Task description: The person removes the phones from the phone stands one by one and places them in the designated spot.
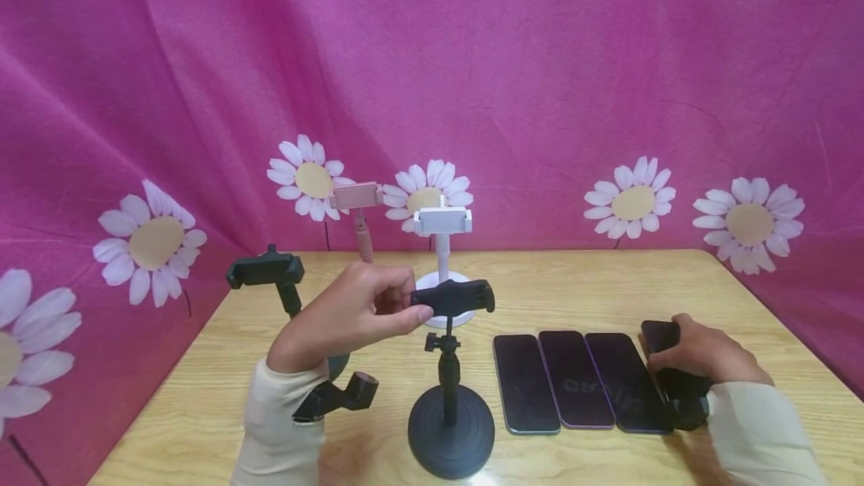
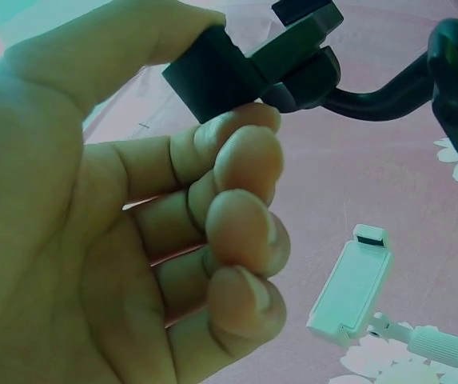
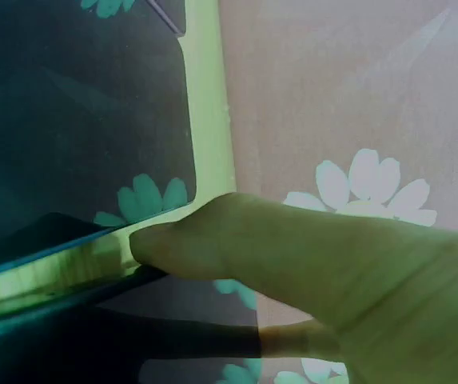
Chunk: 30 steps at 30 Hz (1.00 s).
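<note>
A black phone stand [image 1: 451, 437] with a round base stands upright at the front middle of the table. My left hand [image 1: 358, 313] pinches the left end of its clamp [image 1: 462, 297] between thumb and fingers; the left wrist view shows the clamp's end [image 2: 217, 76] between them. On the right, my right hand [image 1: 715, 351] grips a dark smartphone [image 1: 660, 334] by its sides, covering much of it. In the right wrist view the thumb [image 3: 189, 244] lies along this phone's edge, beside the neighbouring phone [image 3: 77, 120].
Three dark phones [image 1: 526, 385] lie side by side left of the right hand. Behind the left hand stand a white phone stand [image 1: 442, 246], a pink one [image 1: 358, 196] and another black one [image 1: 266, 270]. A pink flowered cloth [image 1: 540, 96] hangs behind the wooden table [image 1: 540, 283].
</note>
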Each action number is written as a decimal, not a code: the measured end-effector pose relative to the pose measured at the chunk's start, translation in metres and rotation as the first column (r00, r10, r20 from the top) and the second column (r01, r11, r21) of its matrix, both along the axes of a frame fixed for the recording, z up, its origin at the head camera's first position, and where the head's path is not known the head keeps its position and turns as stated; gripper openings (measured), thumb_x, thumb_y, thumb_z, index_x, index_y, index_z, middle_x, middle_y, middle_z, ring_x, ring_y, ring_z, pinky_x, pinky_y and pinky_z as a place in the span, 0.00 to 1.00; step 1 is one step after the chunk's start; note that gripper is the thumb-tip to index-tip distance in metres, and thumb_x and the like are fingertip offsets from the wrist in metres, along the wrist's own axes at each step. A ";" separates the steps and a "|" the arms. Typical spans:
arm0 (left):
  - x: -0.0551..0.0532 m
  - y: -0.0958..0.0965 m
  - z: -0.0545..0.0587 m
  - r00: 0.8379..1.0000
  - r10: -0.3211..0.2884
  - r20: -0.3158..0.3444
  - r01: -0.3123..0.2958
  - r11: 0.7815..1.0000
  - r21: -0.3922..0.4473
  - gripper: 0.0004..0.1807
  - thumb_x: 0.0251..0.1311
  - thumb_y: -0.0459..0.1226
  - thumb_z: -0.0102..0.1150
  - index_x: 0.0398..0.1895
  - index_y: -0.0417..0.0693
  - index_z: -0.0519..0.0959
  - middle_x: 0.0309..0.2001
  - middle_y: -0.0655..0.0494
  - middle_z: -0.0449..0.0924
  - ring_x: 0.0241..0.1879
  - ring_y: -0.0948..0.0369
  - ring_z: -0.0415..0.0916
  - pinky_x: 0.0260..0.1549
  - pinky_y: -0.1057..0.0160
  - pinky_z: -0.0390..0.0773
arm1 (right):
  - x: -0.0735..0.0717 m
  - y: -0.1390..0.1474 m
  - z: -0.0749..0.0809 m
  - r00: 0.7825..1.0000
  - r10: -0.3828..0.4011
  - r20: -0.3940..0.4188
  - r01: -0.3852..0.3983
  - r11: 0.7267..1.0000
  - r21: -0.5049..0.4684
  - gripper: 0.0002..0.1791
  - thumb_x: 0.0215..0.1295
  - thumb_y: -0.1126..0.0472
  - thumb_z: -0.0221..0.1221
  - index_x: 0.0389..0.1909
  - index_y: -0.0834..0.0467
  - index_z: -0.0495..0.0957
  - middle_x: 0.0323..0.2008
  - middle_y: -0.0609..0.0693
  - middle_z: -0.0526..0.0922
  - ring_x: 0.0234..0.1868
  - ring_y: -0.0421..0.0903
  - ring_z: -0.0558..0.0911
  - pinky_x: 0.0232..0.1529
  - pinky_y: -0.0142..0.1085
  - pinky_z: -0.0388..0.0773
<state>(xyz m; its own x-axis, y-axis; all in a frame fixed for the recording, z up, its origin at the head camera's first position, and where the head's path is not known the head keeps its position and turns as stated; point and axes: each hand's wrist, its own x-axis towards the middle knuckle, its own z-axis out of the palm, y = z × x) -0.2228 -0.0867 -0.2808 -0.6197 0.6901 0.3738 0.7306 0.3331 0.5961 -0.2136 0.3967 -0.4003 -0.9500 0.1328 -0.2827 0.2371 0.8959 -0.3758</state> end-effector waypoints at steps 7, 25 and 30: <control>0.000 0.000 0.000 1.000 -0.004 0.008 0.004 1.000 0.005 0.11 0.59 0.41 0.65 0.26 0.51 0.73 0.19 0.61 0.69 0.19 0.64 0.66 0.18 0.67 0.69 | -0.002 0.003 -0.006 0.999 0.046 0.003 -0.046 0.999 -0.018 0.50 0.50 0.45 0.67 0.58 0.77 0.56 0.35 0.65 0.74 0.34 0.58 0.76 0.35 0.52 0.74; -0.001 -0.004 0.000 0.998 0.027 -0.048 -0.027 1.000 -0.001 0.10 0.59 0.42 0.65 0.26 0.53 0.74 0.19 0.63 0.70 0.19 0.64 0.68 0.19 0.67 0.69 | -0.006 0.004 -0.008 0.989 0.126 -0.073 -0.121 0.991 0.064 0.49 0.62 0.37 0.56 0.57 0.81 0.62 0.51 0.81 0.69 0.46 0.70 0.75 0.45 0.59 0.74; 0.000 -0.005 0.001 0.997 0.045 -0.067 -0.045 0.999 -0.010 0.07 0.59 0.41 0.64 0.28 0.54 0.75 0.21 0.64 0.72 0.20 0.64 0.69 0.20 0.66 0.72 | -0.005 0.000 -0.009 0.991 0.118 -0.056 -0.114 0.992 0.059 0.55 0.55 0.34 0.61 0.59 0.82 0.59 0.55 0.82 0.65 0.52 0.76 0.70 0.49 0.63 0.70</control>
